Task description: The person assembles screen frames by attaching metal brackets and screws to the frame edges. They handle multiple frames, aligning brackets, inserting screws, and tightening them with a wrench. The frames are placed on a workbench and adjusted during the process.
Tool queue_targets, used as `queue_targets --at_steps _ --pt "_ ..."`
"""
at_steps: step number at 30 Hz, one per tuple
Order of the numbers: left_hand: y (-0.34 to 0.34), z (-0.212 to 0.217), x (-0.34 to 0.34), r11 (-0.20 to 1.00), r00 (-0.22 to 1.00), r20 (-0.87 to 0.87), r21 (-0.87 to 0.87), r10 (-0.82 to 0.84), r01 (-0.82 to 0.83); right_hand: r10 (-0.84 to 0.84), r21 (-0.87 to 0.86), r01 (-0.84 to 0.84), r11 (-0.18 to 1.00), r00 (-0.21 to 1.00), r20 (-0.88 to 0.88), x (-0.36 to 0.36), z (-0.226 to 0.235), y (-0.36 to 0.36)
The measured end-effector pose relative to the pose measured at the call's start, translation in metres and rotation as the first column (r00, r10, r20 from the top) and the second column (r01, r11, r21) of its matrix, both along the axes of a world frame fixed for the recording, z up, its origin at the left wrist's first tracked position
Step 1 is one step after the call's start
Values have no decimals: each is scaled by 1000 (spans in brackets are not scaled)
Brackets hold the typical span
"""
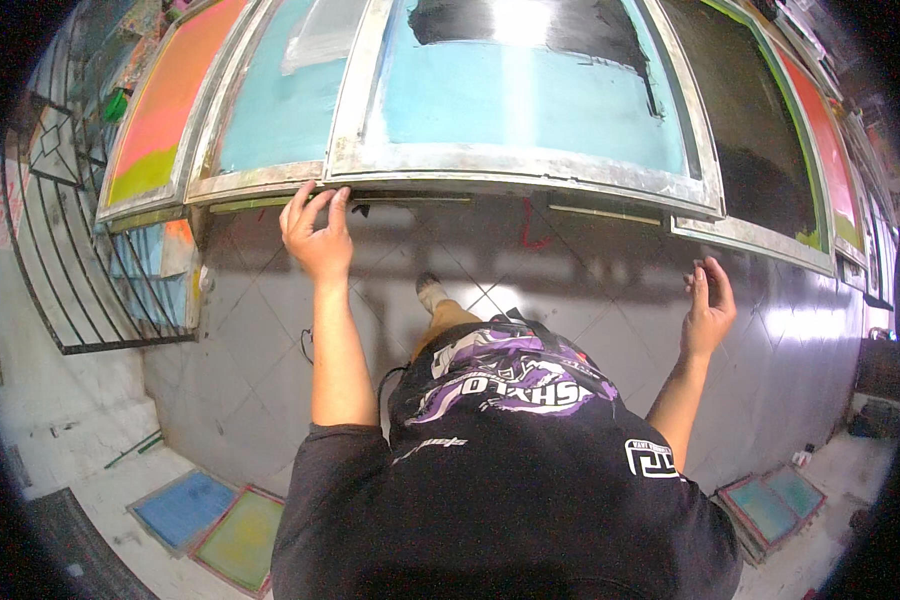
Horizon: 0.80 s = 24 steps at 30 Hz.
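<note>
A large framed printing screen (530, 158) with a pale blue mesh and a dark smear across its top lies in front of me. My left hand (316, 238) is at its lower left corner, thumb and fingers apart; the fingertips reach the rim, and I cannot tell whether they touch it. My right hand (708, 310) is raised below the lower right corner, near a dark-meshed screen (750, 130). Its fingers are loosely bent and a little apart, with nothing I can make out held in them.
More framed screens stand either side: a light blue one (270, 130), an orange one (175, 90) and a red one (820, 130). A black metal grille (70, 250) is at left. Blue (185, 508) and yellow-green (240, 540) panels lie at lower left, a teal panel (770, 503) at lower right.
</note>
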<state>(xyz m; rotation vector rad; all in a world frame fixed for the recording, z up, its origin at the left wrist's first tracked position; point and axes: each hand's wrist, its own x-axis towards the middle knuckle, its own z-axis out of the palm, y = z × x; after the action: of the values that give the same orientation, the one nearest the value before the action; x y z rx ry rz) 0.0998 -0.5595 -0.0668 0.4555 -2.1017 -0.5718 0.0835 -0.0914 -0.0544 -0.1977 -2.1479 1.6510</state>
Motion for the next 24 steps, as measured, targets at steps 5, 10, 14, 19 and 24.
queue_targets --at_steps 5,10,14,19,24 --pt "-3 3 -5 997 996 -84 -66 -41 35 7 -41 -9 999 999 -49 -4 5 -8" --pt "-4 5 -8 967 989 -32 -217 -145 135 46 251 10 968 976 -214 -18 28 -33" --pt "-4 3 -8 974 990 -23 -182 -141 134 161 565 -2 825 959 -232 -25 26 -43" --pt "-10 1 -6 976 993 -3 -186 -114 112 121 522 46 852 952 -281 -20 16 -55" --pt "-7 -1 -6 972 990 -18 -193 -140 134 21 454 111 884 961 -276 -14 4 -57"
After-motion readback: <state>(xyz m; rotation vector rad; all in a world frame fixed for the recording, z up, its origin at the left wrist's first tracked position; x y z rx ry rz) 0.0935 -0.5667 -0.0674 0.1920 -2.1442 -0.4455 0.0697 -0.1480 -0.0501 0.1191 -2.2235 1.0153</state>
